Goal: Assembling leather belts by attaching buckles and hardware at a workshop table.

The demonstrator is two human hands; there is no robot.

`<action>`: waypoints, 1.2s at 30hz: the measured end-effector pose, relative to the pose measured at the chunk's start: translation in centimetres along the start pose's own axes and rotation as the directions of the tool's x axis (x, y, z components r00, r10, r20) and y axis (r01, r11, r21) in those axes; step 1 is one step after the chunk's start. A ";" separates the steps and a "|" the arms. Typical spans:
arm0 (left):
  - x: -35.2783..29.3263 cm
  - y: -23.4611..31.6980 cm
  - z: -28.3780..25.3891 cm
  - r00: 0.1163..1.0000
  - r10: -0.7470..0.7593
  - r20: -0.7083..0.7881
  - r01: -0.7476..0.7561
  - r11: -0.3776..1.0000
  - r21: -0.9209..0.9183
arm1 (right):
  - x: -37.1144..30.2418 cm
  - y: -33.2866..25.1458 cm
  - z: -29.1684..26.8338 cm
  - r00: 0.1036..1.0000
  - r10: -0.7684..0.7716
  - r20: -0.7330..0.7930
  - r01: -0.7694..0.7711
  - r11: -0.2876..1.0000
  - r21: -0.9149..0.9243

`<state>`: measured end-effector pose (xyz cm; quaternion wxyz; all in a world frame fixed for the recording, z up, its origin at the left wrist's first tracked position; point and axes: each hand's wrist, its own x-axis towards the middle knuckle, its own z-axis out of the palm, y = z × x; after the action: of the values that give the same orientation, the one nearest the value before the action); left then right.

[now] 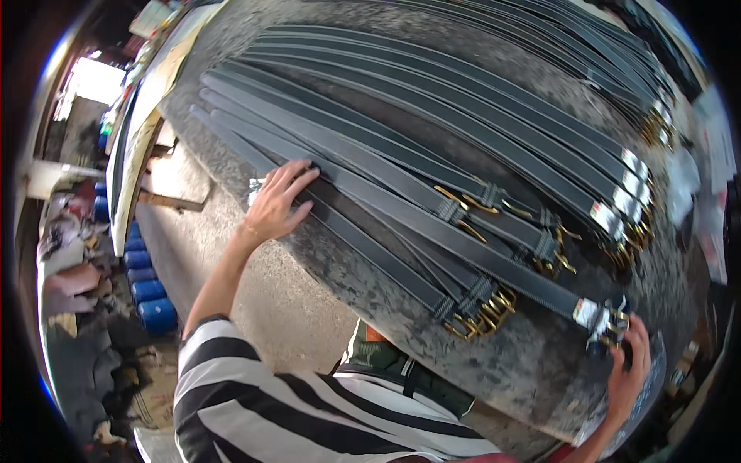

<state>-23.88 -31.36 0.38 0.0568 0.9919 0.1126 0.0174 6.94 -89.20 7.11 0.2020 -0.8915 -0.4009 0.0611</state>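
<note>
Dark grey belts with gold buckles lie fanned out on a long worn table. My left hand [276, 202] rests on the nearest belts, its fingers spread and stretched across the straps. At the right, my right hand [633, 366] grips the buckle end of one belt [471, 243], which runs diagonally back toward my left hand. A white tag [587, 312] sits beside that belt's gold buckle [617, 324]. Several other gold buckles [486, 312] lie bunched at the ends of the nearest straps. My right fingertips are partly hidden by the buckle.
Behind lies a row of tagged belts [432, 100], with another bundle [571, 42] farther back. Bare stained tabletop [386, 328] shows along the near edge. Clear plastic [652, 386] lies by my right wrist. Blue rolls [157, 315] and scraps [77, 278] are at the left.
</note>
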 end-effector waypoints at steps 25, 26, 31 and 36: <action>3.6 -19.6 -6.9 0.908 0.141 -0.394 0.200 0.681 0.704 | 4.2 -6.5 -0.3 0.924 -0.258 -0.283 0.343 0.886 0.313; 4.9 -20.4 -9.4 0.892 0.071 -0.447 0.284 0.682 0.674 | 4.9 -7.1 -0.2 0.908 -0.277 -0.316 0.379 0.863 0.334; 13.8 -24.5 -15.1 0.796 0.141 -0.588 0.336 0.706 0.624 | 7.8 -3.2 1.2 0.975 -0.137 -0.177 0.170 0.968 0.184; 17.2 -28.5 -4.7 0.918 -0.106 -0.383 0.368 0.589 0.720 | 13.1 -3.8 2.5 0.977 -0.196 -0.086 0.199 0.979 0.033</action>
<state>-13.71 0.67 2.12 -0.3943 0.8779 0.2487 0.1092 12.44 -76.51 7.11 0.2416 -0.8447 -0.4775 0.0124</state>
